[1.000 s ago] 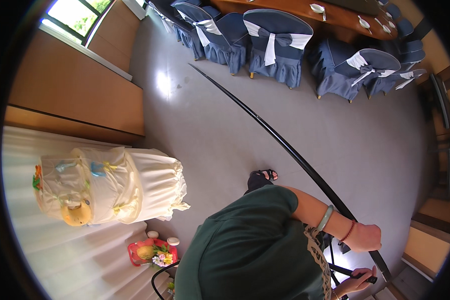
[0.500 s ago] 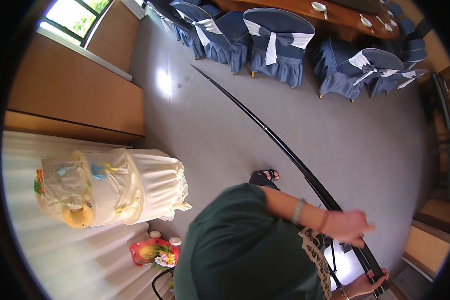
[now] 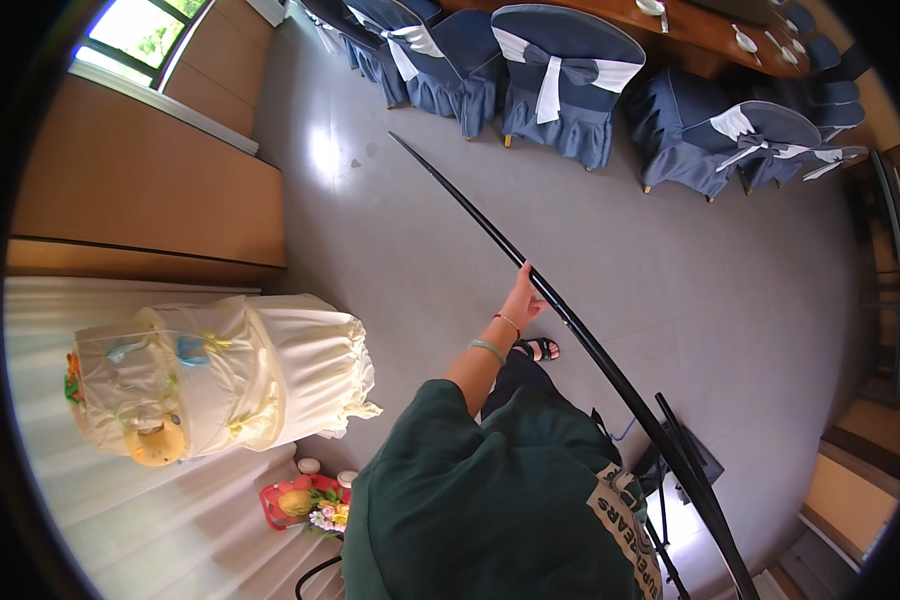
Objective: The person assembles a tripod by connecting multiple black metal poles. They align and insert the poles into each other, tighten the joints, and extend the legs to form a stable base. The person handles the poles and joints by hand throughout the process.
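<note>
A long black tapered pole (image 3: 615, 381) runs slantwise from its thin tip at the upper left to its thick end at the lower right edge. My left hand (image 3: 519, 299) is closed round its thinner half, thumb along the upper side. My right hand is out of view. Beside the pole's thick part, at the lower right, stand thin black legs (image 3: 664, 545) of what looks like a stand. Near them a dark flat object (image 3: 705, 465) is partly hidden behind the pole.
Blue-covered chairs (image 3: 570, 75) with white bows line a wooden table (image 3: 610, 12) at the far side. On the left stands a cream cloth-draped tiered stand (image 3: 315, 365). Below it is a red basket (image 3: 270, 508) with flowers and fruit. My sandalled foot (image 3: 540, 348) is under the pole.
My left hand has moved from the pole's thick part up and left to its thinner half. My right hand, earlier holding the thick end, has left the view.
</note>
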A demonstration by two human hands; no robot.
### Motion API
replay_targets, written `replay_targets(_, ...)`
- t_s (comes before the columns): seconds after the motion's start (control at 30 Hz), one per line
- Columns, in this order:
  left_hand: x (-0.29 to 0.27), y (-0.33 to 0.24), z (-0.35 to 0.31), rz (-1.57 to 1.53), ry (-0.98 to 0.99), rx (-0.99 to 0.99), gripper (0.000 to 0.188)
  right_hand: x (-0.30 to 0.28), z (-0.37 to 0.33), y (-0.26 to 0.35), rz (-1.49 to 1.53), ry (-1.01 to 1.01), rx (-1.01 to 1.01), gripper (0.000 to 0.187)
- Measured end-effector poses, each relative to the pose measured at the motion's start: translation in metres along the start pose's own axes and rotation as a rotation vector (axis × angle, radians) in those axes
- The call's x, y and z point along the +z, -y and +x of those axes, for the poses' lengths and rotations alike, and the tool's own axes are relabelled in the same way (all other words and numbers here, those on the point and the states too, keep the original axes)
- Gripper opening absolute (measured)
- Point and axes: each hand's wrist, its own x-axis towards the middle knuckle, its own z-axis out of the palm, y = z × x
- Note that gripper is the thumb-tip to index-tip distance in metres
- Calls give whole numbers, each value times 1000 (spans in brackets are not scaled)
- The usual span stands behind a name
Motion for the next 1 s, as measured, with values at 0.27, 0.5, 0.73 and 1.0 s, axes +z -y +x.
replay_targets(0.27,49,22,-14,-148,182,229,18,9,26,6,-216,-26,48,37)
replay_targets(0.5,138,96,-66,53,583,-24,23,165,-7,-113,-820,-195,24,42)
replay_targets(0.73,208,135,-141,-15,1054,-378,12,272,-56,-187,-899,-94,260,55)
replay_targets(1.0,215,193,-183,134,1055,-624,18,322,-49,-219,-601,-358,304,38)
